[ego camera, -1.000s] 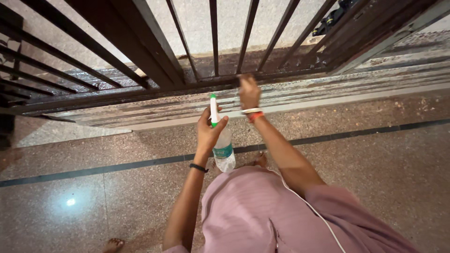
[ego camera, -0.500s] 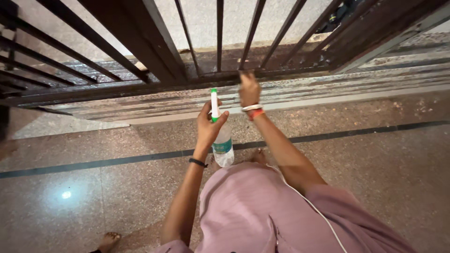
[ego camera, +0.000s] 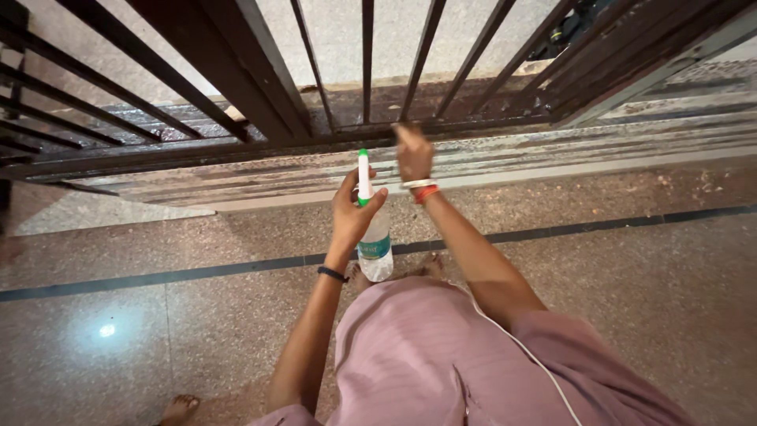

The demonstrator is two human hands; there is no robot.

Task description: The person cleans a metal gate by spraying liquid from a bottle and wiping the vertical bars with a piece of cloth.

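My left hand (ego camera: pixel 351 213) grips a clear plastic spray bottle (ego camera: pixel 375 244) with a white and green nozzle (ego camera: pixel 363 170) pointing up towards the gate. My right hand (ego camera: pixel 412 152), with white and orange bangles at the wrist, reaches forward and presses on the bottom rail (ego camera: pixel 331 134) of a dark metal barred gate (ego camera: pixel 260 79). Whether it holds a cloth is hidden by the back of the hand.
A worn stone threshold (ego camera: pixel 512 158) runs below the gate. The speckled floor (ego camera: pixel 631 276) has a dark inlay stripe (ego camera: pixel 197 272). A bare foot (ego camera: pixel 180 409) shows at the bottom left. Dark footwear (ego camera: pixel 568 28) lies beyond the bars at the top right.
My right hand has shifted slightly left along the bottom rail. The bottle in my left hand stays almost where it was.
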